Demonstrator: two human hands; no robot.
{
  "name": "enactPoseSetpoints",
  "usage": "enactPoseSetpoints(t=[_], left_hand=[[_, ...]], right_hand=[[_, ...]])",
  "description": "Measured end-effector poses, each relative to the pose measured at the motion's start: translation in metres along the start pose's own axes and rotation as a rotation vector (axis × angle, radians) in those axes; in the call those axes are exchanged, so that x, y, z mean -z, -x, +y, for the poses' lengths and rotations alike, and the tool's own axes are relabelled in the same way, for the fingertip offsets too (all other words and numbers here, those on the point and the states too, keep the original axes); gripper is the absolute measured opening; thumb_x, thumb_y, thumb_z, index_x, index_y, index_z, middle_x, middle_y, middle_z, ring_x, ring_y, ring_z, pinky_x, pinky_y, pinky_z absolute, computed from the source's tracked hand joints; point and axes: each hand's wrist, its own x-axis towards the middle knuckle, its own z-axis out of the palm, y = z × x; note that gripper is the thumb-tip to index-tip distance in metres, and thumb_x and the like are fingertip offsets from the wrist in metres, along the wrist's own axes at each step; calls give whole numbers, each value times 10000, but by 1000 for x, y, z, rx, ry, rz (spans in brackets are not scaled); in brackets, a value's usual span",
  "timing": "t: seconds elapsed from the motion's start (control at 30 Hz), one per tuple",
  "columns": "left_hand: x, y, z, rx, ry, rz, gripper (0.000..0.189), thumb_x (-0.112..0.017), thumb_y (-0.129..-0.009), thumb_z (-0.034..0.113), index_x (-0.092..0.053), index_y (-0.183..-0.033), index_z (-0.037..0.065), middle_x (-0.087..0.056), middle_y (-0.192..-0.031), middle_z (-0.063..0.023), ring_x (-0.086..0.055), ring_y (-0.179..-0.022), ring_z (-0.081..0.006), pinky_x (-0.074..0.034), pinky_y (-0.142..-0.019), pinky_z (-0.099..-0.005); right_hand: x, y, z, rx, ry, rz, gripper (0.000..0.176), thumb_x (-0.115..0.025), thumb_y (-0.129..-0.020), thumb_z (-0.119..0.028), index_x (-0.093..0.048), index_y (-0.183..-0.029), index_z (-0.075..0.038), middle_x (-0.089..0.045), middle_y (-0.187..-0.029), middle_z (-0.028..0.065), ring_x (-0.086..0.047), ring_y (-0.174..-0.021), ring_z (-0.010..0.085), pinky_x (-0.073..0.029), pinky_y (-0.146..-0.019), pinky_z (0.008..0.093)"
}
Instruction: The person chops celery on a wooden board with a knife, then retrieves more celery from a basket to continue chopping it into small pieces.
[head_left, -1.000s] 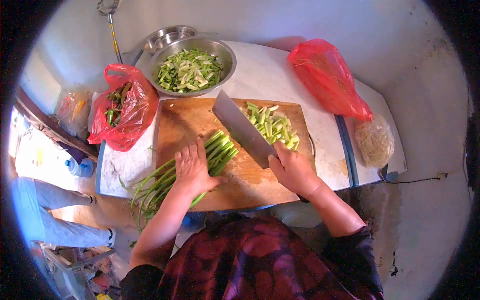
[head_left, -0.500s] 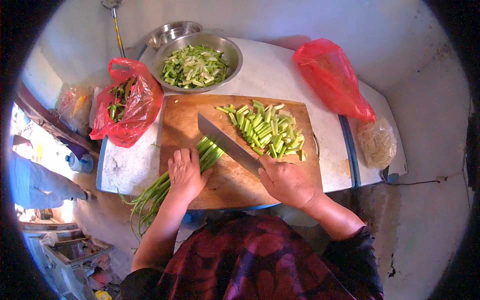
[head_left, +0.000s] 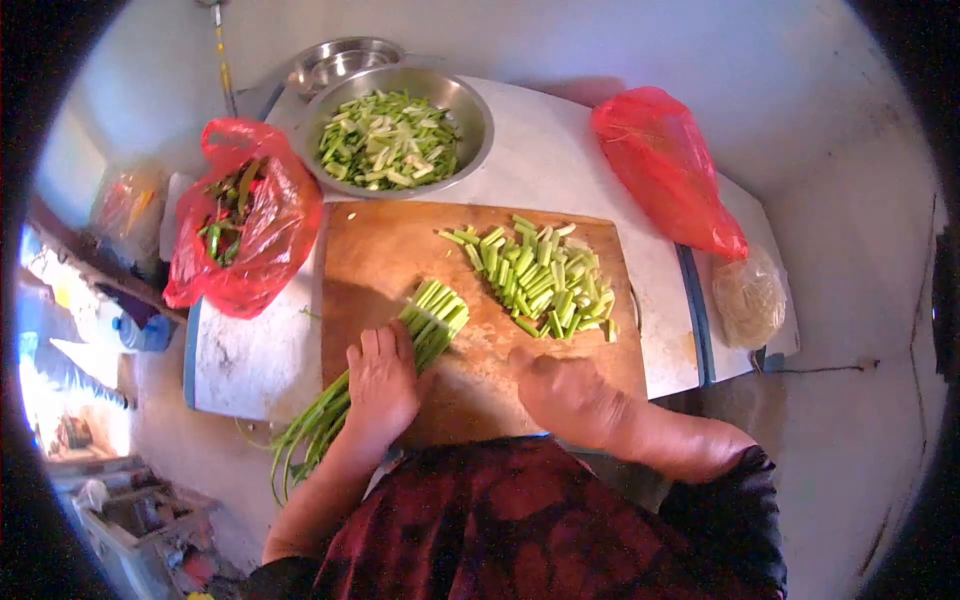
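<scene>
My left hand (head_left: 383,380) presses down on a bunch of green celery stalks (head_left: 437,310), fingers curled over them on the wooden cutting board (head_left: 370,240). The cut ends point up and right; the thin ends hang off the board's front left edge. My right hand (head_left: 568,395) is closed at the right of the bunch, slightly blurred. It is in the grip that held the cleaver a moment earlier; the blade is hard to make out now, seemingly edge-on across the stalks. A pile of cut celery pieces (head_left: 545,275) lies on the board's right side.
Behind the board stands a steel bowl (head_left: 480,150) of cut greens, with another metal bowl (head_left: 350,50) behind it. A red plastic bag (head_left: 285,215) with peppers lies left. Another red bag (head_left: 670,180) and a clear bag of pale strands (head_left: 750,300) lie right.
The cleaver's broad blade face showed before and no longer does. My right hand has shifted slightly down. My left hand and the stalks sit slightly further right, and the view has tilted a little.
</scene>
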Motion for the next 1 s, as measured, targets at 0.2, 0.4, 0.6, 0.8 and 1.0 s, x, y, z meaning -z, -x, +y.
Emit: enactPoseSetpoints(t=[0.2, 0.4, 0.6, 0.8, 1.0], left_hand=[[3, -4, -3, -12, 0, -81, 744, -598, -763, 397, -385, -1240, -133, -468, -1033, -184, -436, -944, -304, -364, -746, -421], [-3, -5, -5, -16, -14, -89, 716, -598, -771, 435, -414, -1225, -87, -465, -1007, -186, -434, -944, -336, -358, -787, -447], [-3, -9, -7, -28, -108, -87, 754, -619, -740, 425, -416, -1227, -112, -493, -1049, -174, -458, -950, -299, -397, -750, -427], [-3, -7, -6, -25, -74, -63, 730, -640, -724, 419, -438, -1204, -93, -489, -985, -149, -464, -921, -286, -400, -736, -423], [-5, -4, -3, -61, -167, -61, 700, -658, -727, 391, -440, -1202, -75, -478, -1005, -136, -450, -949, -276, -407, -742, -424]], right_hand=[[8, -5, -8, -40, -94, -24, 134, -542, -743, -82, -457, -834, -32, -558, -571, 81, -597, -463, 213, -478, -384, 333], [15, -12, -4, -57, -153, -96, 139, -538, -738, -68, -452, -836, -21, -555, -556, 90, -601, -474, 234, -476, -386, 350], [21, -46, 3, -22, -246, -142, 164, -521, -782, -118, -477, -888, -1, -589, -579, 112, -631, -513, 268, -502, -421, 406], [-29, -65, -22, -109, -273, -40, 243, -506, -784, -92, -465, -995, 20, -626, -659, 150, -646, -572, 303, -513, -453, 409], [-51, -66, -11, -93, -333, 157, 197, -534, -773, -112, -477, -917, 11, -617, -664, 159, -642, -579, 303, -512, -466, 395]])
